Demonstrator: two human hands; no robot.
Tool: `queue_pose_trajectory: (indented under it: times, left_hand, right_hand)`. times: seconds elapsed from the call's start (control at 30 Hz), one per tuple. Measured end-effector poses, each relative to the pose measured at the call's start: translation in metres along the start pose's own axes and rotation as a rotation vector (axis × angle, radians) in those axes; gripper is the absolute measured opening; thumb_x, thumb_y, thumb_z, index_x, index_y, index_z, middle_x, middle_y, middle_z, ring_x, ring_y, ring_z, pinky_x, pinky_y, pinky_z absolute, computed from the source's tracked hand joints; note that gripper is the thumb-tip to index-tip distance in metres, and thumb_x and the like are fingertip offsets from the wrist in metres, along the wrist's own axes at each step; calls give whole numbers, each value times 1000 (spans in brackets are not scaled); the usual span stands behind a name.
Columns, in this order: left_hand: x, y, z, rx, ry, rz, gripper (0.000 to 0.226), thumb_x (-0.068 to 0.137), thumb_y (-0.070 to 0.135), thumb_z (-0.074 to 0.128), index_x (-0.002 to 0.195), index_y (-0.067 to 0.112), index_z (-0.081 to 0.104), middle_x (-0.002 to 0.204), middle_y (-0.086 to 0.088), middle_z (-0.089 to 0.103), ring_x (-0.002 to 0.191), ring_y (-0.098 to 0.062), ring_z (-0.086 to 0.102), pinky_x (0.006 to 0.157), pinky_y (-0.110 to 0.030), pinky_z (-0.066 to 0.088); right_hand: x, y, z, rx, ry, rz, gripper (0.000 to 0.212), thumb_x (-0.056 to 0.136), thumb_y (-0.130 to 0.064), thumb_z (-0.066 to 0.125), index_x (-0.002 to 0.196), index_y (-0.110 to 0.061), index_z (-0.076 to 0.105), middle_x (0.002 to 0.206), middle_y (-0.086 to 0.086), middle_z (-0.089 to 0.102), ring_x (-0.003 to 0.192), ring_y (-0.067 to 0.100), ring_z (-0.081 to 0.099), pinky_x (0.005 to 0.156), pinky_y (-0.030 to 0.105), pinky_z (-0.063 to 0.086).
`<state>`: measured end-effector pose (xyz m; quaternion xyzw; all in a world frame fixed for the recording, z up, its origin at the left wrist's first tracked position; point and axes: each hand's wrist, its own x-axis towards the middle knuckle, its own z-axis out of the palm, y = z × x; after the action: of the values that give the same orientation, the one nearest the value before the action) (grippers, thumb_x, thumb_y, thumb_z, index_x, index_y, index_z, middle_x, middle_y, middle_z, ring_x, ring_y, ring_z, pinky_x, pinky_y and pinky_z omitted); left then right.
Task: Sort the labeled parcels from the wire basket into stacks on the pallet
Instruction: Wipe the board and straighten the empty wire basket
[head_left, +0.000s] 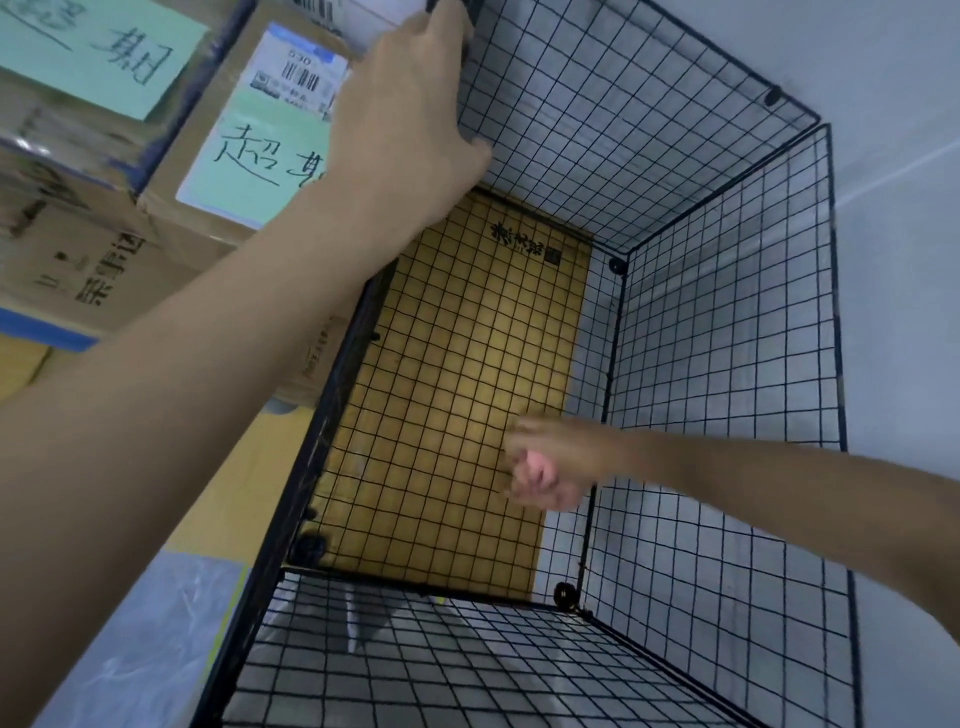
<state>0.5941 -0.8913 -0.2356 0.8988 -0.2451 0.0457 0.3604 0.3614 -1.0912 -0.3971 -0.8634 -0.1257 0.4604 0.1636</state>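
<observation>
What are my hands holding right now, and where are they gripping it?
The left hand grips the wire basket by its top rim at the far corner. The right hand, blurred, is curled and shows nothing in it.

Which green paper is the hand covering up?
The green paper on the box beside the wire basket: the left hand hides its right end. The other paper lies uncovered.

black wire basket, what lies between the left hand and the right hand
Head view: only the bare mesh floor of the black wire basket, yellow-brown cardboard showing through it, between left hand and right hand.
</observation>
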Motion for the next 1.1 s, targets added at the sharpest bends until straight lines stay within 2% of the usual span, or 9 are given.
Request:
queue_pose_trajectory:
  times: [0.03, 0.1, 0.2, 0.33, 0.4, 0.57, 0.77, 0.97, 1.1]
  left_hand:
    - [0, 0, 0, -6, -3, 0, 54, 82, 17, 68, 132, 10, 47, 124, -7, 59, 110, -24, 57, 87, -35, 50]
    - [1, -1, 0, -22, -10, -12, 56, 81, 17, 68, 132, 11, 48, 123, -5, 59, 107, -23, 57, 85, -35, 50]
    - [1, 1, 0, -44, -24, -24, 57, 79, 18, 69, 132, 12, 49, 122, -4, 60, 107, -21, 57, 89, -38, 51]
    - [1, -2, 2, -49, -6, -40, 57, 80, 17, 71, 133, 13, 49, 121, -2, 60, 106, -18, 55, 90, -34, 50]
    - [2, -1, 3, -54, -3, -40, 56, 80, 18, 71, 132, 14, 50, 121, -1, 60, 104, -17, 55, 90, -33, 50]
    - [4, -3, 5, -46, 19, -47, 53, 81, 20, 70, 131, 17, 51, 119, 4, 61, 92, -13, 52, 77, -25, 44]
    - [3, -4, 5, -50, 10, -46, 56, 81, 23, 72, 132, 18, 50, 121, 4, 60, 92, -13, 51, 81, -27, 46]
    - [4, -3, 4, -63, -4, -29, 56, 80, 21, 72, 131, 16, 49, 118, 1, 62, 101, -19, 58, 85, -37, 52]
    - [6, -4, 4, -65, -20, -26, 55, 81, 19, 71, 130, 14, 49, 122, -3, 61, 106, -23, 58, 90, -41, 51]
  right_hand:
    - [6, 18, -18, -43, 34, 71, 6, 93, -14, 59, 96, -19, 56, 92, -11, 48, 100, 42, 52, 86, 54, 50]
    - [17, 51, -61, -233, 159, 254, 39, 81, -25, 74, 111, -30, 49, 107, -11, 45, 108, 27, 55, 79, 43, 57]
    - [28, 88, -112, -302, 435, 508, 69, 71, -34, 84, 126, -30, 42, 124, -1, 44, 119, 28, 51, 83, 44, 57]
    - [41, 125, -150, 25, 883, 724, 76, 68, -14, 83, 131, -20, 42, 138, 11, 40, 127, 35, 43, 98, 49, 51]
    - [49, 140, -154, 91, 1000, 757, 78, 68, -11, 83, 134, -20, 40, 141, 12, 39, 129, 36, 42, 99, 51, 50]
    - [62, 154, -148, 24, 1018, 778, 67, 80, -16, 73, 137, -21, 38, 144, 15, 39, 131, 41, 40, 98, 52, 48]
    - [70, 164, -115, 206, 971, 796, 57, 90, -34, 64, 139, -30, 36, 141, 16, 44, 125, 41, 47, 100, 51, 43]
    - [63, 135, -87, 272, 916, 871, 64, 83, -9, 72, 138, -18, 39, 137, 18, 46, 120, 36, 52, 91, 49, 54]
    - [54, 81, -39, 157, 827, 907, 67, 83, 7, 62, 139, -17, 34, 143, 18, 39, 121, 36, 51, 97, 41, 49]
